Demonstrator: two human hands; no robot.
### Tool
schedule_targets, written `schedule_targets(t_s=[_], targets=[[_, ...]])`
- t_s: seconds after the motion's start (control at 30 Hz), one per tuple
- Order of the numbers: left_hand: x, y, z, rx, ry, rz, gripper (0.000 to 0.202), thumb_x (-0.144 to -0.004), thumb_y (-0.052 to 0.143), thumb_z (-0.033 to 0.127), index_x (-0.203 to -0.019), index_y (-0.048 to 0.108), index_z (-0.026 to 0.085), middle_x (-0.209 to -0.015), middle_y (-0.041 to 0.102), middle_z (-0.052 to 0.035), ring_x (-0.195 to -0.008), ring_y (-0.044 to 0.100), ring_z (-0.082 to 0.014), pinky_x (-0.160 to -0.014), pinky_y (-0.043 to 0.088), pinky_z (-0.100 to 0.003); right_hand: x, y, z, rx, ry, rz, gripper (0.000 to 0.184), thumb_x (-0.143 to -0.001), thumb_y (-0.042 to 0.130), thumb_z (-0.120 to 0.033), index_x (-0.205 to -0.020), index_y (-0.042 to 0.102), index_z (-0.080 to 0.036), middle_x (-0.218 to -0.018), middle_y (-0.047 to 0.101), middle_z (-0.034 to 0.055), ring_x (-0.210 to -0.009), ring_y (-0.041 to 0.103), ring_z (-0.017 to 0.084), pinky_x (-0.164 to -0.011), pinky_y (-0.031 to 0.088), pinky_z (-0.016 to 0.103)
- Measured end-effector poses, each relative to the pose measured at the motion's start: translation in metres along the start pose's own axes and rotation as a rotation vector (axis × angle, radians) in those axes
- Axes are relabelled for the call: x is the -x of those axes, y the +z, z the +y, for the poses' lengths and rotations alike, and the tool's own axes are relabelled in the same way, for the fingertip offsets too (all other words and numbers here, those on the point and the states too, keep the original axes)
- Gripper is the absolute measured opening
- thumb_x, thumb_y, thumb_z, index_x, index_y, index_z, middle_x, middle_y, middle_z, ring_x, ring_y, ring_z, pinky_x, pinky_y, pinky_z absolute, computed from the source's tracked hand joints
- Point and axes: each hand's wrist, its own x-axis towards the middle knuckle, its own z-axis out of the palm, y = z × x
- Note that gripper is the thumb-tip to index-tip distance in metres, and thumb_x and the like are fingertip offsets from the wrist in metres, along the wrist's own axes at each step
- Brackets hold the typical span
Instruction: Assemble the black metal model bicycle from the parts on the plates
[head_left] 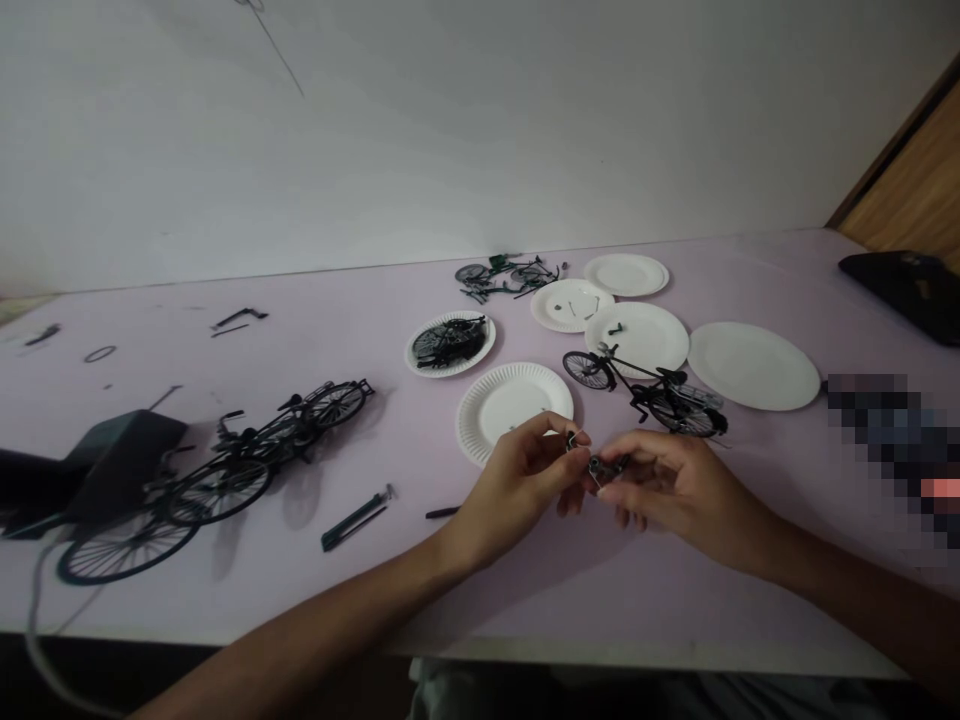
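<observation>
My left hand (532,470) pinches a small dark part with a thin silvery wire loop (572,440) between thumb and fingers. Close beside it, my right hand (667,485) grips a small dark model bicycle part (598,466) at its fingertips. The two parts meet or nearly touch; their exact kind is too small to tell. Just beyond my hands lies a ribbed white paper plate (514,395) with tiny bits near its front. A black model bicycle (645,390) rests behind my right hand, partly over another plate.
More model bicycles (300,430) lie at left by a dark stand (112,465). One plate (420,362) holds black bicycle parts; others (754,365) spread to the right. A green-handled tool (356,520) lies left of my arm. A wall borders the table's back.
</observation>
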Motion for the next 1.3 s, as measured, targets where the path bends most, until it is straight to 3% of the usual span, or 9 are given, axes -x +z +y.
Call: schedule_targets(t_s=[0.1,0.27,0.4,0.5,0.63,0.77,1.0,1.17,1.3], targets=[[0.000,0.001,-0.001,-0.014,-0.026,0.012,0.026,-0.091,0.064,0.036,-0.095,0.051,0.015,-0.070,0.062,-0.0004,-0.053,0.051,-0.0070,-0.052,0.041,-0.021,0.001,0.001,0.005,0.225,-0.068,0.038,0.019,-0.083,0.072,-0.029,-0.100,0.068,-0.020,-0.066,0.066,-0.0025,-0.059,0.064,0.014,-0.054,0.052,0.024],[0.002,0.000,0.000,-0.047,-0.030,0.000,0.028,-0.091,0.064,0.039,-0.100,0.050,0.016,-0.067,0.057,0.0021,-0.051,0.046,-0.0060,-0.050,0.037,-0.020,0.004,-0.002,0.010,0.636,-0.472,0.102,0.017,-0.092,0.062,-0.023,-0.107,0.063,-0.017,-0.085,0.069,0.0018,-0.061,0.061,0.012,-0.063,0.051,0.027],[0.002,-0.002,0.001,-0.074,-0.015,-0.013,0.027,-0.092,0.062,0.039,-0.102,0.051,0.016,-0.064,0.056,0.0026,-0.048,0.045,-0.0062,-0.046,0.035,-0.019,0.004,-0.004,0.010,0.749,-0.540,0.066,0.016,-0.099,0.049,-0.021,-0.108,0.061,-0.017,-0.091,0.069,0.0049,-0.070,0.064,0.015,-0.067,0.050,0.029],[0.001,-0.002,0.001,-0.068,-0.001,-0.041,0.025,-0.093,0.061,0.038,-0.100,0.053,0.015,-0.063,0.056,0.0020,-0.048,0.046,-0.0066,-0.046,0.036,-0.019,0.004,-0.003,0.009,0.637,-0.433,0.041,0.018,-0.100,0.046,-0.023,-0.105,0.063,-0.019,-0.091,0.069,0.0044,-0.076,0.066,0.016,-0.070,0.050,0.029],[0.001,-0.002,0.001,-0.070,0.008,-0.043,0.022,-0.093,0.061,0.035,-0.097,0.052,0.015,-0.063,0.055,0.0019,-0.049,0.047,-0.0067,-0.046,0.035,-0.019,0.004,-0.001,0.004,0.276,-0.090,-0.010,0.018,-0.098,0.051,-0.033,-0.101,0.065,-0.022,-0.073,0.066,-0.0005,-0.063,0.062,0.013,-0.056,0.049,0.024],[0.002,-0.003,-0.002,-0.067,0.020,-0.057,0.021,-0.094,0.059,0.034,-0.100,0.049,0.016,-0.065,0.057,0.0018,-0.048,0.050,-0.0078,-0.046,0.041,-0.020,0.001,0.000,0.001,0.008,0.077,-0.030,0.022,-0.091,0.063,-0.037,-0.105,0.065,-0.020,-0.067,0.066,-0.0020,-0.058,0.062,0.013,-0.053,0.050,0.022],[0.001,-0.008,-0.003,-0.169,0.085,0.004,0.026,-0.093,0.063,0.032,-0.107,0.044,0.020,-0.070,0.057,0.0044,-0.049,0.048,-0.0047,-0.046,0.040,-0.016,-0.004,-0.002,-0.003,-0.160,0.145,-0.026,0.024,-0.083,0.071,-0.033,-0.097,0.070,-0.014,-0.054,0.066,-0.0014,-0.046,0.058,0.011,-0.047,0.050,0.022],[-0.004,-0.017,0.007,-0.193,0.072,0.027,0.023,-0.091,0.065,0.032,-0.087,0.053,0.013,-0.063,0.051,0.0044,-0.050,0.043,-0.0033,-0.045,0.033,-0.015,-0.005,-0.005,-0.002,-0.182,0.146,0.008,0.023,-0.081,0.074,-0.032,-0.094,0.070,-0.014,-0.056,0.068,-0.0007,-0.046,0.059,0.011,-0.046,0.051,0.022],[-0.005,-0.019,0.010,-0.221,0.003,-0.014,0.026,-0.089,0.067,0.034,-0.083,0.057,0.011,-0.061,0.051,0.0034,-0.050,0.045,-0.0054,-0.044,0.034,-0.017,-0.007,-0.006,-0.004,-0.177,0.182,-0.001,0.024,-0.080,0.074,-0.030,-0.096,0.070,-0.012,-0.055,0.068,-0.0005,-0.045,0.059,0.010,-0.047,0.051,0.023]])
